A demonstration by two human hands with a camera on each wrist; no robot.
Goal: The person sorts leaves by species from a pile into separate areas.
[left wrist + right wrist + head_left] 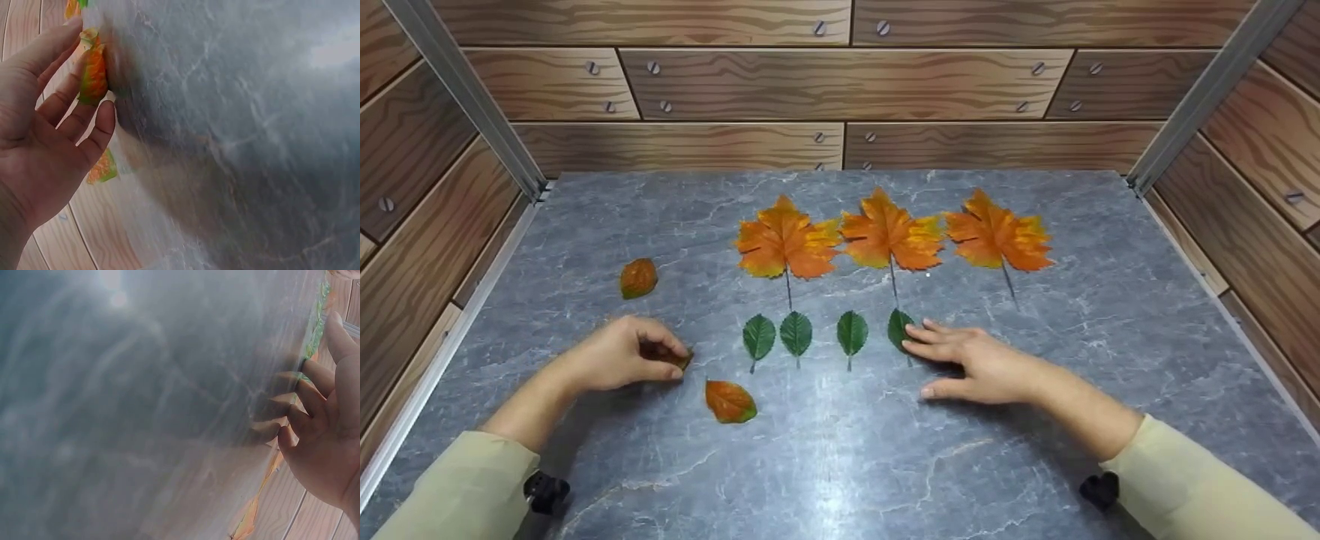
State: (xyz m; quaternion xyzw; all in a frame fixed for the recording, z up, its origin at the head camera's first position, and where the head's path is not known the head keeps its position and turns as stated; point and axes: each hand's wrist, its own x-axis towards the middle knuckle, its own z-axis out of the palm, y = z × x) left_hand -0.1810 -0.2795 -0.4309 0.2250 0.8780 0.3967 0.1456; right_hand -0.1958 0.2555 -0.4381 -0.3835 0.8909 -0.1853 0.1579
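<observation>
My left hand [619,354] pinches a small orange-green leaf [94,79] between thumb and fingers, low over the tabletop; in the head view the fingers hide most of it. Two similar leaves lie near this hand: one brown-orange leaf [638,278] behind it, and one orange leaf [730,402] to its front right. My right hand [984,365] has its fingers extended, fingertips on the rightmost green leaf [898,328] and covering part of it. To its left, three more green leaves stand in the same row, among them the leaf [852,333] nearest that hand.
Behind the green row lie three large orange maple leaves: a left one [785,240], a middle one [891,232] and a right one [997,234], stems toward me. The grey marbled table [825,465] is enclosed by wood-patterned walls [840,82] with metal corner posts.
</observation>
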